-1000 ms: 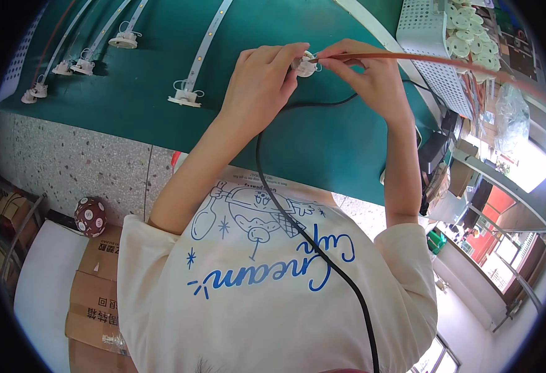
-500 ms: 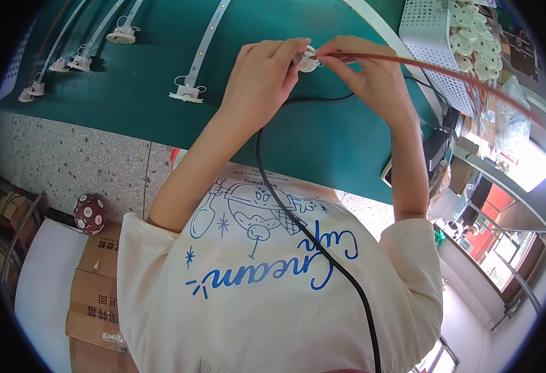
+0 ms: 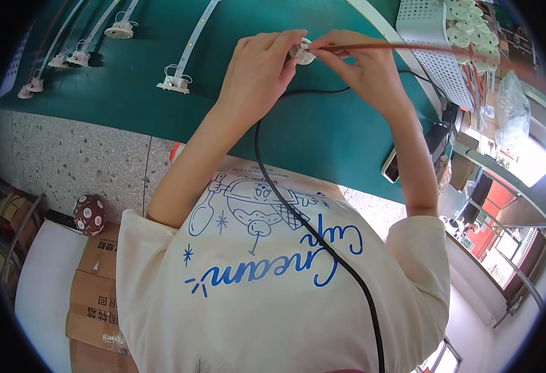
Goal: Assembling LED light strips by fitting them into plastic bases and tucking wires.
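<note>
Over the green table, my left hand pinches a small white round end cap by its left side. My right hand has its thumb and forefinger closed on one end of a long thin brown strip. That end meets the cap's face; the exact contact is hidden by my fingertips. From there the strip runs off to the right, blurred toward its far end. Left of my hands stands an LED strip with a white cap and looped thin wires at its near end.
More LED strips with white caps lie at the far left. A white perforated basket and many round white discs are at the far right. A black cable crosses the table and hangs over my shirt. A phone-like device lies at the right edge.
Both hands, with the cap and the strip's end, have shifted slightly left and away. The strip now slants less downward to the right. My grips look the same.
</note>
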A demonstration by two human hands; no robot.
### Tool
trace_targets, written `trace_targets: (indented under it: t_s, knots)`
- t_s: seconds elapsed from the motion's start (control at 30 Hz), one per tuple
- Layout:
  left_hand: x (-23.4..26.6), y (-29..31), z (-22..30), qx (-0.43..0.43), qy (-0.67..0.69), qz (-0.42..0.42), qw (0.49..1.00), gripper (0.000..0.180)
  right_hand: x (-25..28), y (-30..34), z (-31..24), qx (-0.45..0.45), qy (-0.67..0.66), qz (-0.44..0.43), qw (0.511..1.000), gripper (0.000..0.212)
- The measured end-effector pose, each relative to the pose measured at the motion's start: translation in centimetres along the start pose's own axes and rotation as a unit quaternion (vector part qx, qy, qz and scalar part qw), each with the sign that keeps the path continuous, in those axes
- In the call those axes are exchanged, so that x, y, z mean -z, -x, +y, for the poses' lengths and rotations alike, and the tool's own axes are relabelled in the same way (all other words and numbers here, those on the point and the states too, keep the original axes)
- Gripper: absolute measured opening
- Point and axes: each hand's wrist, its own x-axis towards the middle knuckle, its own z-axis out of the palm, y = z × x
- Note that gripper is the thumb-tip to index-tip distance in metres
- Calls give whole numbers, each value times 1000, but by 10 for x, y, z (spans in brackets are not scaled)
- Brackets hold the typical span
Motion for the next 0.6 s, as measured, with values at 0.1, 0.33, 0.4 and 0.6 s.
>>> trace_targets:
  t_s: [0.1, 0.33, 0.4, 0.6]
  knots:
    - [-1, 0, 0, 13, 0, 11, 1000, 38, 2, -1, 0, 0, 14, -15, 1000, 11]
    - [10, -4, 2, 58, 104, 64, 991, 43, 5, -5, 8, -23, -26, -29, 999, 11]
    - [12, -3, 1, 98, 176, 51, 978, 41, 5, 2, 9, -49, -88, 2, 995, 11]
    - [21, -3, 1, 196, 461, 15, 865, 33, 5, 9, -14, -48, -219, 56, 973, 11]
